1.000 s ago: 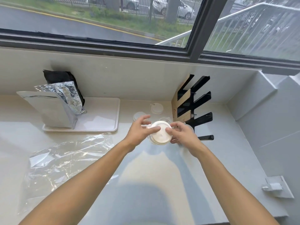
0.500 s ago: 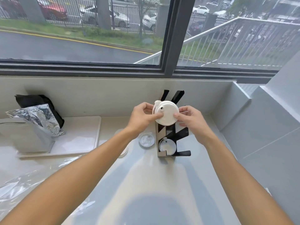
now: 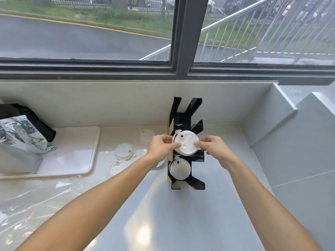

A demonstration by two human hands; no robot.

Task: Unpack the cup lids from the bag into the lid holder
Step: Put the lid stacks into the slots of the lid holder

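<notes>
Over the black holder (image 3: 186, 154) by the window, the left hand (image 3: 161, 146) and right hand (image 3: 213, 149) pinch a stack of white lids (image 3: 185, 144) from both sides, just above its middle slot. If the stack tilts or a grip slackens, the lids may catch on the prongs and spill onto the counter (image 3: 154, 214)

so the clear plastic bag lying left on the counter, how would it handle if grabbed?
The clear plastic bag lies crumpled and flat, so probably floppy and very light. Its glossy film looks slippery; a push would likely slide or bunch it across the counter.
</notes>
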